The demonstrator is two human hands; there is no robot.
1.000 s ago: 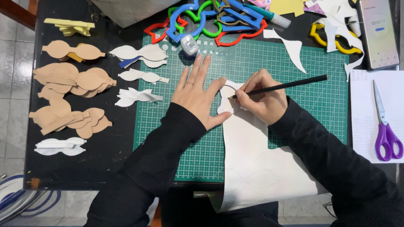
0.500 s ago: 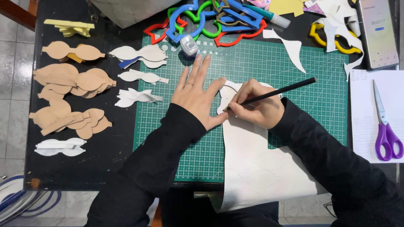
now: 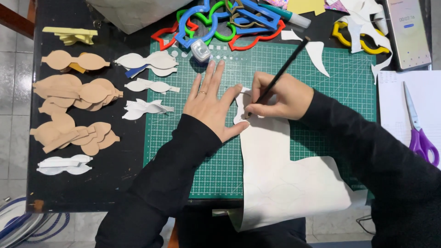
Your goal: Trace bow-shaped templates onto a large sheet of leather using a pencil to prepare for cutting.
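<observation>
The white sheet (image 3: pixel 280 179) lay on the green cutting mat (image 3: pixel 349 87), its lower edge drooping off the table. It looked light, floppy and easily creased. The left hand (image 3: pixel 212 103) pressed flat, fingers spread, holding it beside the line; the right hand (image 3: pixel 280 97) pinched a black pencil (image 3: pixel 280 71), tip touching the sheet.

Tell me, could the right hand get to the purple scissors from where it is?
Probably yes. The purple scissors lie in the open on white paper with nothing between them and the right hand. But that hand's grip holds a black pencil.
</observation>
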